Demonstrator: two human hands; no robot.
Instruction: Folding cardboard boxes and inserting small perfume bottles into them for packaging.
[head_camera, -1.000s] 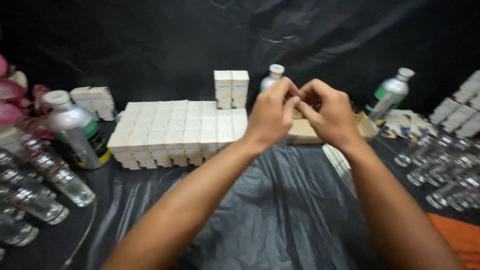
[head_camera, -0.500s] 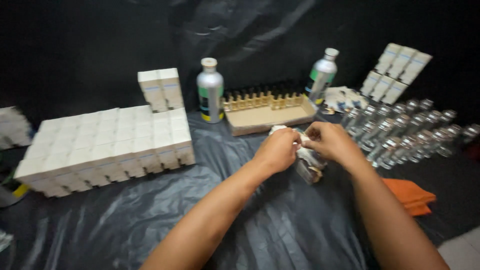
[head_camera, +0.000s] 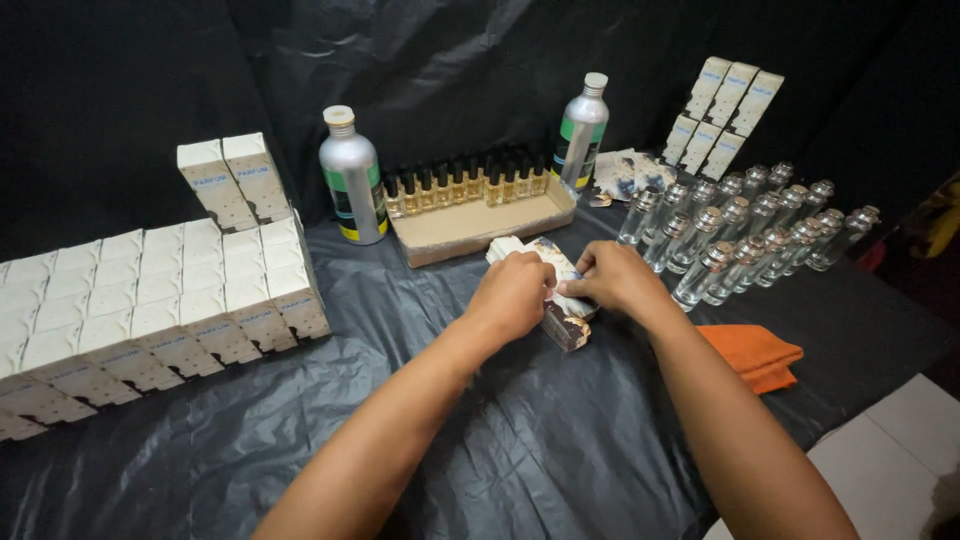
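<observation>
In the head view, a stack of flat printed cartons (head_camera: 553, 290) is seen lying on the black-covered worktop (head_camera: 560, 440), just in front of a cardboard tray (head_camera: 470, 225) of small bottles. The left hand (head_camera: 515, 295) is laid on the stack's near side, its fingers curled closed over the top carton. The right hand (head_camera: 612, 278) is pressed on from the other side, fingers pinched on the stack's edge. An orange cloth (head_camera: 755, 355) is seen nearby, beside rows of clear glass bottles (head_camera: 745, 230). White boxes (head_camera: 150, 310) are ranked at the left.
</observation>
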